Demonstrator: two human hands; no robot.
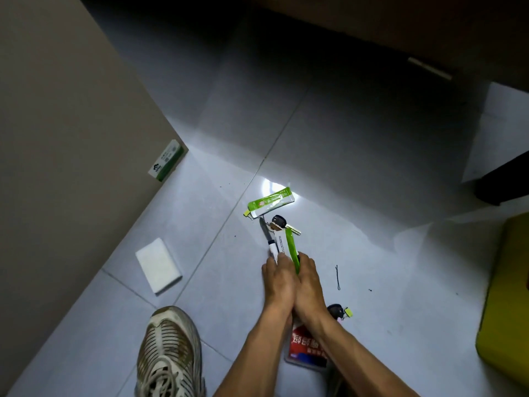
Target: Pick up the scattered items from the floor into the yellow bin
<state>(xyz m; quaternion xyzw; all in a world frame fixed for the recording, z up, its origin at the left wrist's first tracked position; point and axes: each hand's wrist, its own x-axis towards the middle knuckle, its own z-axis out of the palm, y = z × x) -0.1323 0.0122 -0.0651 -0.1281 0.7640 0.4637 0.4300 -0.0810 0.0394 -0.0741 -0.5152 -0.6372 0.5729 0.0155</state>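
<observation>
Head view, and I'm looking down on a pale grey tiled floor (329, 133), bright patch of light in the middle, dark shadow up top, a beige wall (57, 124) running down the left. Both hands are low over the floor, pressed side by side. My left hand (277, 279) has its fingers curled round a pen (270, 244) with a white barrel and dark tip, plus a white packet; it's gripping them. My right hand (309, 277) is wrapped round a green sachet (293, 247) that sticks up past the knuckles. Just beyond those, a black-headed key (283, 223) lies on the tile, and above it a second green sachet (270, 203) sits in the glare. Right of the hands, a thin black hairpin (338, 277) lies apart on the floor. Under my right forearm there's a red and white packet (306, 349), and beside it a small black object (335, 310) I can't identify. Off to the left, a white pad (158, 265) lies flat, and a green and white box (166, 160) leans at the wall's foot. The yellow bin (503, 305) stands at the right edge, well apart from the hands. My worn sneaker (169, 353) is planted bottom left.
</observation>
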